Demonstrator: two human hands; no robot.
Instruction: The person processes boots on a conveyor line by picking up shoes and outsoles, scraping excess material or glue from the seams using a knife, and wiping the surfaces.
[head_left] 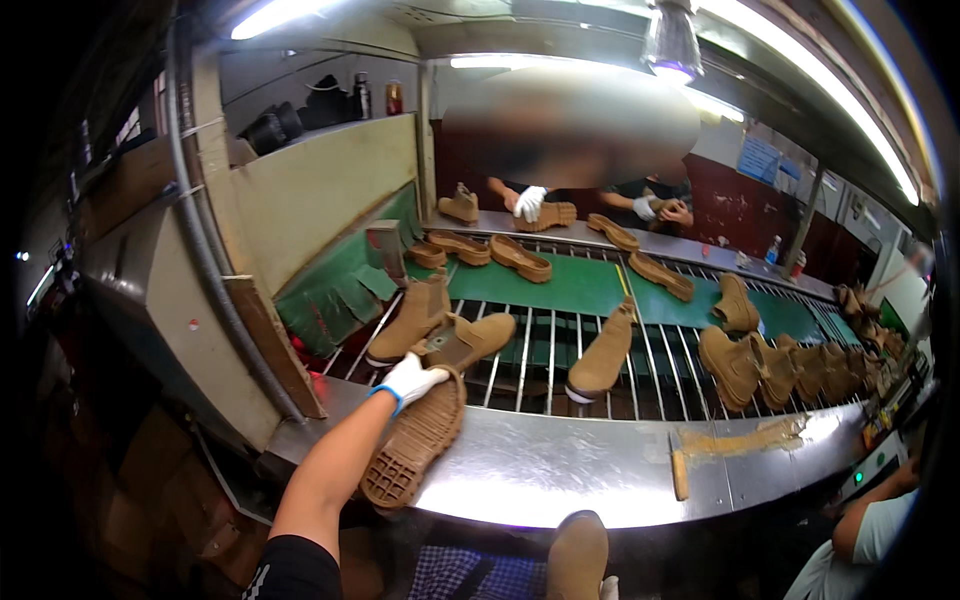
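My left hand (412, 382), in a white glove with a blue cuff, is closed on the upper end of a brown outsole (418, 440). Its lugged tread faces me and it slants over the left part of the metal ledge. Just beyond the hand lies a tan boot (470, 340), and a second tan boot (412, 320) stands behind it on the rods. At the bottom edge, a sliver of my gloved right hand (609, 588) shows against a tan boot (578, 553), toe up, which it appears to grip; most of its fingers are hidden.
A metal ledge (560, 465) borders the rod conveyor (540, 370). One boot (603, 355) lies mid-conveyor; several boots (775, 370) line the right. Loose outsoles (520, 260) rest on the green belt (580, 285). Co-workers' hands (530, 203) handle footwear opposite; another person (870, 540) sits at right.
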